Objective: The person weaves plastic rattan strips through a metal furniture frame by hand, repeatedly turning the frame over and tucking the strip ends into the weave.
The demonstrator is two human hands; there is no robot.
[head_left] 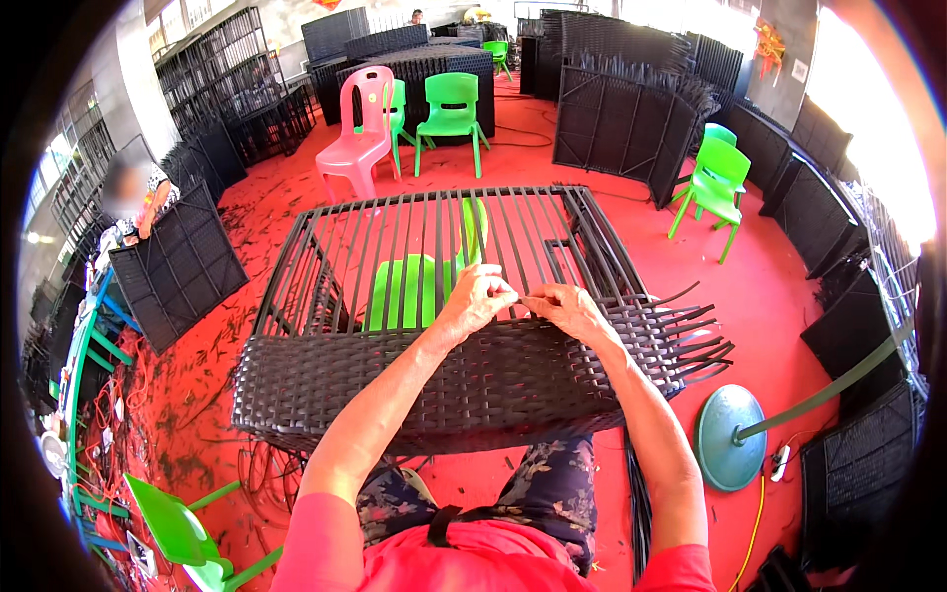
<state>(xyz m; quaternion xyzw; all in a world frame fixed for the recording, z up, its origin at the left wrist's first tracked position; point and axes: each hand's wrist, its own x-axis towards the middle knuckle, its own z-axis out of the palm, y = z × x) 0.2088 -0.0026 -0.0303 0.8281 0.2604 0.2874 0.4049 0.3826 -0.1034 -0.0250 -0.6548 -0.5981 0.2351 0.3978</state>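
Observation:
A black wicker panel (395, 380) on a frame lies in front of me. Its near part is woven, while bare parallel slats (340, 237) span the far part. At the edge of the weave, my left hand (475, 304) is closed in a pinch. Just to its right, my right hand (567, 311) is pinched closed too, fingertips almost meeting the left ones. A short dark bit of black strip (520, 302) shows between the fingertips; most of it is hidden. Several loose strip ends (695, 345) stick out past the panel's right side.
A green chair (404, 291) shows through the slats. Beyond stand a pink chair (365, 133) and another green chair (451, 113). A round fan-like base (730, 439) stands at right. At left, a person (143, 202) holds a dark panel (182, 261). Scraps litter the red floor (266, 217).

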